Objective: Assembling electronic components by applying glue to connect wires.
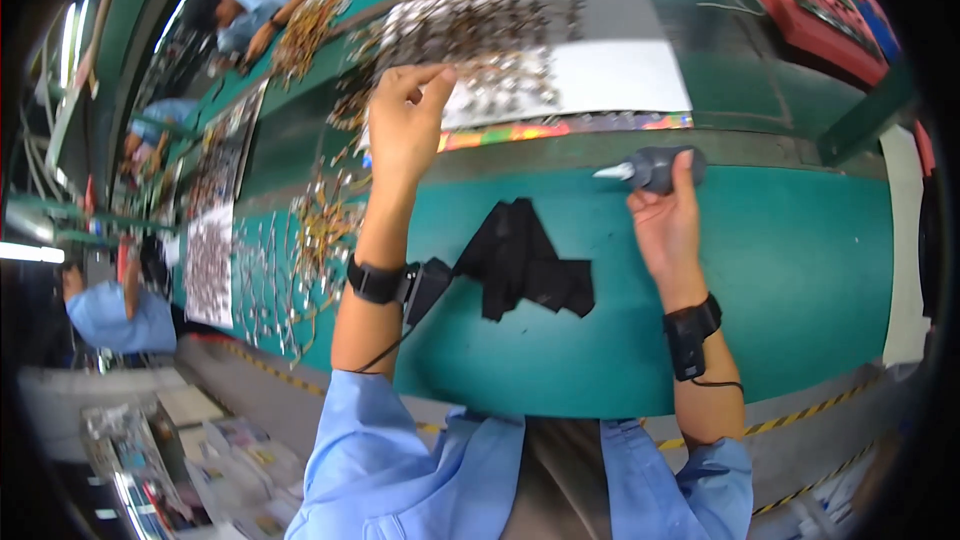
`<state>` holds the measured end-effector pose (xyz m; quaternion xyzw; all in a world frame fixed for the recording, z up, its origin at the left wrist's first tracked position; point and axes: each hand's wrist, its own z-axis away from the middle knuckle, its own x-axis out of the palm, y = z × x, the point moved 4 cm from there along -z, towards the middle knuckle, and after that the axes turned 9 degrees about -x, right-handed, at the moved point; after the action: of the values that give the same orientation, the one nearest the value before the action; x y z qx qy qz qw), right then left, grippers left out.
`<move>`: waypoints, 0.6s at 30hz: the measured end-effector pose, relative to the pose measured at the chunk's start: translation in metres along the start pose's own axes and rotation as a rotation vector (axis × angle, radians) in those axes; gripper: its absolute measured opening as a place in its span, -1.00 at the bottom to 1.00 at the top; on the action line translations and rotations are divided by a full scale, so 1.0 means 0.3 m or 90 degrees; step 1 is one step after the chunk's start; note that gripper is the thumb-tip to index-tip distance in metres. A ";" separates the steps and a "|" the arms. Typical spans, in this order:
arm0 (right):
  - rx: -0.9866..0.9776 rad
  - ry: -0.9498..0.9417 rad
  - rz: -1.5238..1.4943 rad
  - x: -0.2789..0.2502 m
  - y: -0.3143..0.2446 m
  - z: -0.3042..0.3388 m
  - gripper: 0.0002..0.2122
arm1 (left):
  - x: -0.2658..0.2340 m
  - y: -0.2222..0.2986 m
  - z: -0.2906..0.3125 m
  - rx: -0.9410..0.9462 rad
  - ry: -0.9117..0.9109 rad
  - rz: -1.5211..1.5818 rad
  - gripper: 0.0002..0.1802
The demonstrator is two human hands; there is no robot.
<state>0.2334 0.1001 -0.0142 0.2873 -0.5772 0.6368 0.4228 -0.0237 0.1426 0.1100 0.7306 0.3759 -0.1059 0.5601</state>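
Observation:
My right hand [668, 235] is wrapped round a dark grey squeeze bottle [655, 170] with a white pointed nozzle, which tips to the left above the green bench. Farther forward and to the left, my left hand [408, 115] is raised with thumb and fingers curled together; whatever is in the pinch, if anything, cannot be made out. Close to it, many small wired parts [500, 70] lie in rows on a white sheet [620, 70]. A crumpled black cloth [525, 265] rests on the green bench top [790, 250] between my forearms.
Bundles of orange and brown wires [322, 225] lie to the left, beside another sheet of small parts [208, 265]. A red tray [810, 10] stands at the far right, near a green post [870, 115]. Other people in blue [120, 315] sit along the left side.

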 end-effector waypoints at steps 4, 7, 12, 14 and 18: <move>-0.003 -0.068 0.013 0.000 -0.001 0.021 -0.74 | -0.240 -0.153 0.278 -0.078 0.063 0.076 -0.82; -0.019 -0.095 0.019 0.034 -0.016 0.019 -0.72 | -0.357 -0.337 0.427 -0.158 0.157 0.124 -0.84; -0.045 -0.102 0.043 0.023 -0.001 0.052 -0.71 | -0.451 -0.428 0.553 -0.223 0.198 0.067 -0.85; -0.054 -0.100 0.029 0.023 -0.003 0.047 -0.71 | -0.452 -0.418 0.534 -0.212 0.178 0.056 -0.86; -0.045 -0.122 0.040 0.008 -0.012 0.049 -0.71 | -0.413 -0.367 0.466 -0.163 0.110 -0.022 -0.88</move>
<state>0.2337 0.0862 -0.0078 0.3131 -0.6459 0.5987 0.3554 -0.1460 -0.0263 0.0512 0.6528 0.4456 -0.0034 0.6126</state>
